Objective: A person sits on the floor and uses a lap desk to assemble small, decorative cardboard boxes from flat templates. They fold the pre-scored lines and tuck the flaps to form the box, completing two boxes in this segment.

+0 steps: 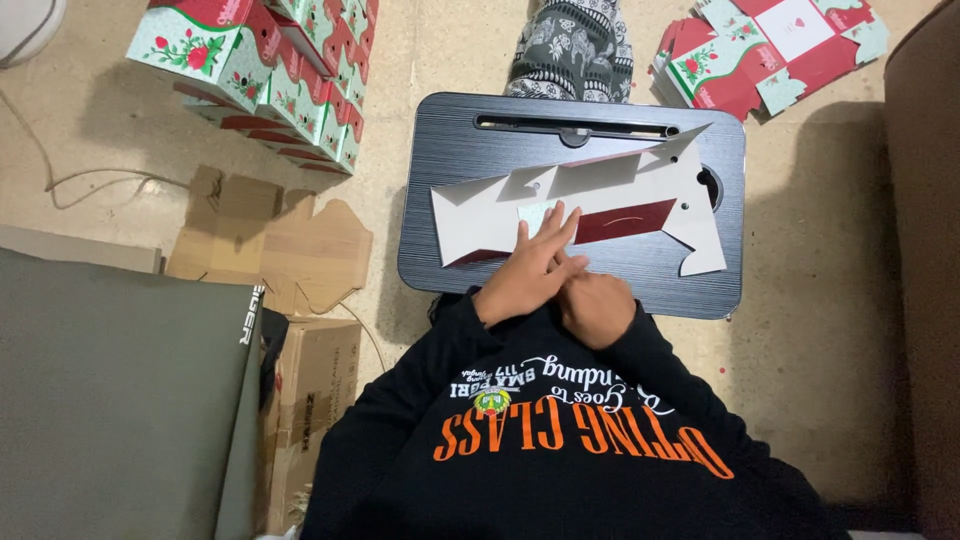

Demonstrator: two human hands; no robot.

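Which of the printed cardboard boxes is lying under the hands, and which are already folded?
The flat box blank on the black tray is under both hands. Only the stack at top left is folded.

My left hand [528, 268] covers the near edge of the flat white carton blank [590, 205]; its underside cannot be seen. My right hand [597, 305] curls, fingertips hidden. The stack of finished boxes [270, 75] is cut off by the top edge.
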